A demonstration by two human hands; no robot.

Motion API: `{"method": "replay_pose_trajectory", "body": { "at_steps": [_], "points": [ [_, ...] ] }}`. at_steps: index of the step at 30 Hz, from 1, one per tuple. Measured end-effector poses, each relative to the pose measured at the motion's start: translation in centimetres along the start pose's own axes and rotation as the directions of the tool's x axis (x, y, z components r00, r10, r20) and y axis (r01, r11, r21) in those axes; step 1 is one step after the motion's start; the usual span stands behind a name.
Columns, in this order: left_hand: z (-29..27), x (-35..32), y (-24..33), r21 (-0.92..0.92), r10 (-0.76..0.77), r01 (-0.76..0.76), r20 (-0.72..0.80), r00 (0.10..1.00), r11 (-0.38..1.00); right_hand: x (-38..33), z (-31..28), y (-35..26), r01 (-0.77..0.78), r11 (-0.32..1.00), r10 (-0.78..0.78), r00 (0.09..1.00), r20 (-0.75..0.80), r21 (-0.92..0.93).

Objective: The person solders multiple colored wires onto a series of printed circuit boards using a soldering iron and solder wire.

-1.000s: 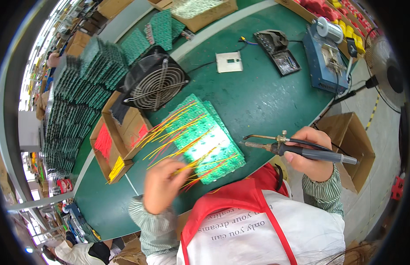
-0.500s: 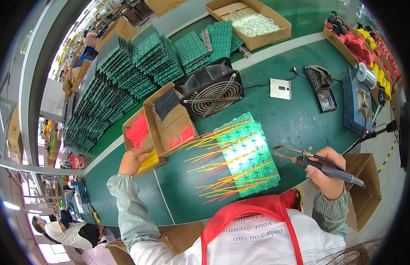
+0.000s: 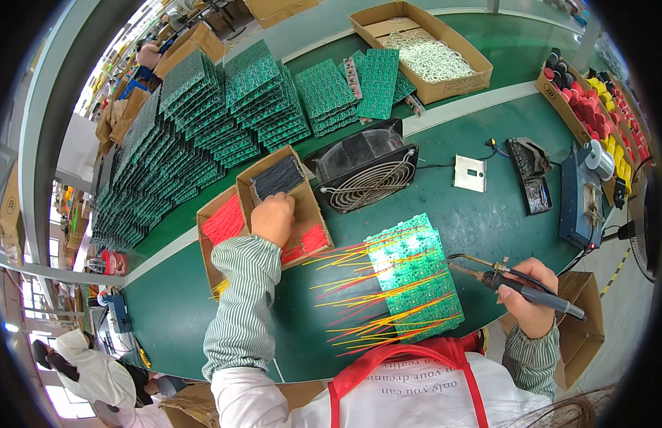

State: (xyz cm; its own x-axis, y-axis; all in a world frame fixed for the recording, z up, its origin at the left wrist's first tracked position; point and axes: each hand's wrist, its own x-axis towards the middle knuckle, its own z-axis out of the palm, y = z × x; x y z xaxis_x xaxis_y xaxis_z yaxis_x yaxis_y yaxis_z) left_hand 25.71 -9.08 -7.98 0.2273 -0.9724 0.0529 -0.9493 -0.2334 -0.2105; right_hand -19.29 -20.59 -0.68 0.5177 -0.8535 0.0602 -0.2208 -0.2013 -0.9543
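Observation:
My left hand [image 3: 274,220] reaches into the cardboard box [image 3: 321,227], at the near edge of a bundle of black wires [image 3: 277,177]. Its fingers are drawn together, and I cannot make out whether a wire is between them. In my right hand [image 3: 529,303] is a soldering iron [image 3: 541,298] with a thin feed tube, its tip pointing left near the edge of a green circuit board [image 3: 416,285]. Rows of red and yellow wires [image 3: 352,299] lie across that board and stick out to its left.
Red wires [image 3: 224,220] fill the box's left compartment. Behind stand a black fan [image 3: 370,175] and tall stacks of circuit boards [image 3: 195,107]. To the right are a blue solder feeder [image 3: 581,200] with a solder reel [image 3: 598,160] and a black tray [image 3: 528,175].
My left hand has moved from the yellow wires up and right to the black wires. The whole view has shifted slightly; my right hand keeps the soldering iron beside the board.

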Motion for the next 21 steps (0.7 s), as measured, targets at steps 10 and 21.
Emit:
{"method": "replay_pose_trajectory", "body": {
  "at_steps": [10,21],
  "points": [
    [1.3,4.1,-0.9,0.127,-0.059,0.078,-0.151,0.987,0.989,1.2,0.6,-0.5,-0.054,0.997,0.055,0.998,-0.009,0.049],
    [1.3,3.6,-1.8,-0.090,-0.049,0.036,-0.146,0.988,0.995,0.6,0.6,-0.6,-0.045,0.999,0.046,0.999,-0.023,0.029]
  ]
}}
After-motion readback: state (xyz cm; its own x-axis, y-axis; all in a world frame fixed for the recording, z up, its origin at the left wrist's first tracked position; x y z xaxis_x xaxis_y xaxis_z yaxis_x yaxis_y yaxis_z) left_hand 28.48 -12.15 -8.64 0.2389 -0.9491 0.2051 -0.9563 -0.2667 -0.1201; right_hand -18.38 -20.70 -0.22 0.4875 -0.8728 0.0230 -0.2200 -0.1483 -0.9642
